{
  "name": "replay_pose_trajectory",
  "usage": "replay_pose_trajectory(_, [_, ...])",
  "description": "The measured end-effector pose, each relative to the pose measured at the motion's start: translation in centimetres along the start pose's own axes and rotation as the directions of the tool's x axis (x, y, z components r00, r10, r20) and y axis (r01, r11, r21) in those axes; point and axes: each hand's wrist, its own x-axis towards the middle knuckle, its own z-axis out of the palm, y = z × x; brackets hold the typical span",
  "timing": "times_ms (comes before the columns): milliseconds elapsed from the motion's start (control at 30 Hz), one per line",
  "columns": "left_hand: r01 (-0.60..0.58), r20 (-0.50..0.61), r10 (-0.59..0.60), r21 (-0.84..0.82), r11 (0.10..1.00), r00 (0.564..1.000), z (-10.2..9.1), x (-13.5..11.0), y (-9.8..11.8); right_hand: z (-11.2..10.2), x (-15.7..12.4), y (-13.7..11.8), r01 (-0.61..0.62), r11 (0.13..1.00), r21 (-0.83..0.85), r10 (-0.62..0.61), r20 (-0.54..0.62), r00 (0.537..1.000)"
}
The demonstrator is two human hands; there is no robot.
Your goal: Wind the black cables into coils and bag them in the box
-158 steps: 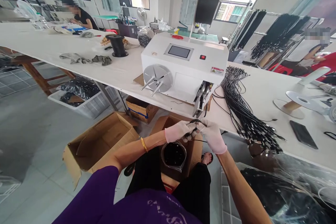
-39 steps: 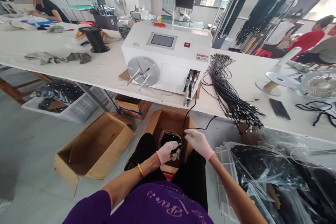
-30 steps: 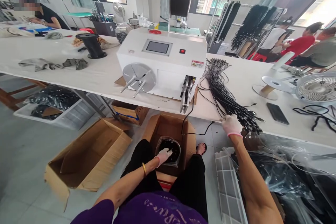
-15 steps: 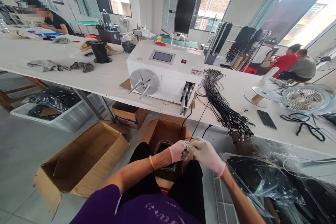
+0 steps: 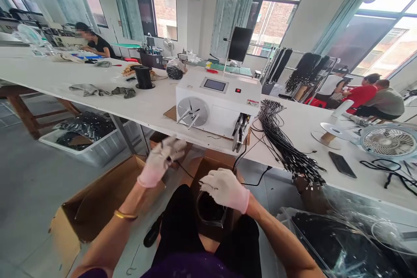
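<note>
My left hand (image 5: pixel 164 156), in a white glove with a pink cuff, is raised at the front of the table and smeared by motion. A thin black cable (image 5: pixel 185 169) stretches from its fingers towards my right hand (image 5: pixel 224 187). That hand, gloved alike, is above the box between my knees, its fingers bent together with the cable reaching their tips. Below it, a clear plastic bag (image 5: pixel 211 217) with dark contents lies in the cardboard box (image 5: pixel 208 167). Ahead stands a white winding machine (image 5: pixel 221 115) with a round disc (image 5: pixel 193 112) and pegs.
A bundle of black cables (image 5: pixel 283 139) hangs over the table edge, near a phone (image 5: pixel 342 164) and a fan (image 5: pixel 389 141). A cardboard box (image 5: pixel 107 195) stands on the floor at left. Bagged black goods (image 5: pixel 345 243) lie at right. Other people sit further off.
My hands were together in front of the machine and have moved apart. The left went far left and up, the right a little left. The view has tilted up and left.
</note>
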Motion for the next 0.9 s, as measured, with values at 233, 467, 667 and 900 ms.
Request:
replay_pose_trajectory(233, [0.277, 0.333, -0.286, 0.076, 0.958, 0.899, 1.5, -4.0, -2.2, -0.1, 1.4, 1.1, -0.243, 0.912, 0.33, 0.244, 0.04, 0.969])
replay_pose_trajectory(467, [0.353, 0.33, -0.434, 0.279, 0.893, 0.838, 2.6, -2.2, -4.7, -0.3, -2.8, 0.1, -0.387, 0.767, 0.511, 0.365, 0.148, 0.919])
replay_pose_trajectory(667, [0.294, 0.285, -0.273, -0.033, 0.955, 0.919, 3.8, -1.9, -5.5, 2.2, -4.2, 0.7, -0.434, 0.668, 0.605, 0.361, 0.246, 0.899])
replay_pose_trajectory(900, [0.554, 0.454, -0.648, 0.339, 0.76, 0.611, 1.6, -0.6, -9.4, 3.1, -4.5, 4.9, -0.558, 0.547, 0.624, 0.508, 0.282, 0.814])
